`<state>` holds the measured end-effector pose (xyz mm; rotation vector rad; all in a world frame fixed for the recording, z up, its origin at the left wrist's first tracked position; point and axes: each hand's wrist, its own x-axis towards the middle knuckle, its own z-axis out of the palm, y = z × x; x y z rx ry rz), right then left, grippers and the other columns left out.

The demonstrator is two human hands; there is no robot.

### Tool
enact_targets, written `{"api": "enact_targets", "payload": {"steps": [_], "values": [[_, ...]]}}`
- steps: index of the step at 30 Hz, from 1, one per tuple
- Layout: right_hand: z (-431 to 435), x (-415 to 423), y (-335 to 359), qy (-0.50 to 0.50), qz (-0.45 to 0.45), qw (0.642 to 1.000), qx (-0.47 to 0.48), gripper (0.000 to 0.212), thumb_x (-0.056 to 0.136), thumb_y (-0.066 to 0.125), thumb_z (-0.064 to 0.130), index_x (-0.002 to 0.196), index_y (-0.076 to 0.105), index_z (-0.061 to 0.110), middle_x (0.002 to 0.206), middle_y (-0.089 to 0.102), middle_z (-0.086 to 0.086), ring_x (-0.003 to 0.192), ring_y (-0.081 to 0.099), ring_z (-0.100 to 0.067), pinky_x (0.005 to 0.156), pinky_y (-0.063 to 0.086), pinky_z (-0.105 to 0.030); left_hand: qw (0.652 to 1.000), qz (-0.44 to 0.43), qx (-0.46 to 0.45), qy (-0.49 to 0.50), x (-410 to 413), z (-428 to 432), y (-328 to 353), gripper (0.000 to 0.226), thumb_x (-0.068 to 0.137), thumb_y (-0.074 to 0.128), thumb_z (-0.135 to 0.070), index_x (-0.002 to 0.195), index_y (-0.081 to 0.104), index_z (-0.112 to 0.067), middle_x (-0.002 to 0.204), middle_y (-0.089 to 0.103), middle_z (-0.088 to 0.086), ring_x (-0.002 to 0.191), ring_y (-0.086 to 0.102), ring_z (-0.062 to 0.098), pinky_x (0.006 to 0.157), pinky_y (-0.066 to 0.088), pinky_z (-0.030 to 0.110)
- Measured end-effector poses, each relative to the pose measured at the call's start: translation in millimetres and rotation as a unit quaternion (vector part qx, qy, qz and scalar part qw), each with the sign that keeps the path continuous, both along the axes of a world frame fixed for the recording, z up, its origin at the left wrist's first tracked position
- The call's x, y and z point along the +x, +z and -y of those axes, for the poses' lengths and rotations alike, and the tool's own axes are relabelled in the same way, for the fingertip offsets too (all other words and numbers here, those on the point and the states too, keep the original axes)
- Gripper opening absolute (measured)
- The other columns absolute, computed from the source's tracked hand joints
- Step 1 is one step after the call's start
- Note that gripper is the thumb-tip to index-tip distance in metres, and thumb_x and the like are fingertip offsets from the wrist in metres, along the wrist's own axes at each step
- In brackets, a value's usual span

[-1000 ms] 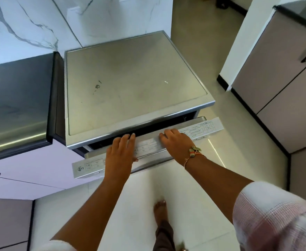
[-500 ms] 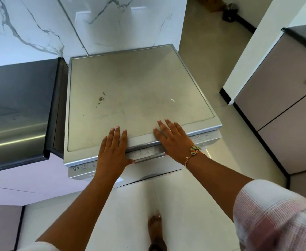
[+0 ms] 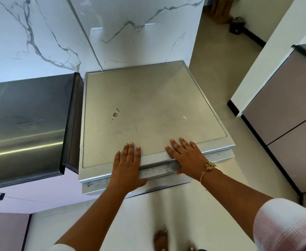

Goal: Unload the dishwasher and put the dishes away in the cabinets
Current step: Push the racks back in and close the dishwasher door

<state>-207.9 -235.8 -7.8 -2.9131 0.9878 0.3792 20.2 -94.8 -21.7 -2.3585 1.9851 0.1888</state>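
A silver freestanding dishwasher (image 3: 148, 113) stands against a marble wall, seen from above. Its door (image 3: 159, 169) is shut, with the labelled top edge just below the worktop lip. My left hand (image 3: 127, 165) lies flat with straight fingers over the front edge of the top, thumb down on the door. My right hand (image 3: 186, 156) also lies flat over that edge, fingers spread on the top, thumb against the door's upper strip. A beaded bracelet is on my right wrist. No dishes are in view.
A stainless steel counter (image 3: 25, 124) adjoins the dishwasher on the left. Beige cabinets (image 3: 284, 127) with black trim stand at the right, across a strip of tiled floor (image 3: 212, 60). My bare foot (image 3: 160, 240) is on the floor below.
The dishwasher door, ajar one second ago, has been pushed up and closed. Both hands moved from the door's top edge onto the front of the dishwasher top.
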Motion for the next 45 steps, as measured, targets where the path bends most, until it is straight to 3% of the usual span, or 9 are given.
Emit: {"api": "enact_targets", "payload": {"steps": [5,11,17,38,45], "values": [[3,0,0,0.001,0.002,1.000,-0.001,0.105,0.079,0.072,0.052,0.156,0.004,0.032,0.165,0.003,-0.004,0.150,0.007,-0.036,0.118,0.013,-0.055,1.000,0.025,0.001,0.003,1,0,-4,0.128,0.065,0.065,-0.075,0.154,-0.004,-0.014,0.161,-0.010,0.018,0.148,-0.008,0.036,0.120,0.006,0.053],[1,1,-9,0.005,0.012,0.999,-0.033,0.097,0.073,0.079,0.048,0.151,0.025,0.029,0.157,0.033,-0.009,0.140,0.037,-0.040,0.107,0.034,-0.058,0.999,0.034,-0.023,0.016,-2,2,-8,0.115,0.067,0.076,-0.060,0.153,0.018,-0.010,0.159,0.015,0.021,0.147,0.015,0.040,0.114,0.025,0.056],[6,1,-6,0.017,0.014,0.999,-0.045,0.089,0.072,0.080,0.048,0.147,0.036,0.028,0.153,0.041,-0.010,0.133,0.046,-0.040,0.102,0.042,-0.057,0.999,0.043,-0.024,0.019,-1,3,-13,0.112,0.070,0.075,-0.057,0.154,0.016,-0.011,0.160,0.013,0.021,0.148,0.011,0.039,0.115,0.023,0.056],[0,7,-13,0.002,0.055,0.993,-0.107,0.071,0.074,0.081,0.027,0.138,0.051,0.024,0.146,0.049,-0.012,0.126,0.050,-0.045,0.099,0.042,-0.059,0.997,0.048,-0.052,0.014,-2,2,-20,0.090,0.084,0.065,-0.045,0.153,0.018,-0.012,0.159,0.016,0.021,0.147,0.012,0.039,0.114,0.021,0.057],[-1,17,-2,-0.041,0.030,0.997,-0.062,0.071,0.078,0.078,0.028,0.141,0.046,0.027,0.152,0.041,-0.008,0.134,0.042,-0.042,0.104,0.039,-0.059,0.998,0.058,-0.031,0.022,-2,4,-16,0.095,0.082,0.068,-0.048,0.153,0.016,-0.013,0.159,0.017,0.020,0.147,0.013,0.037,0.115,0.020,0.057]]}}
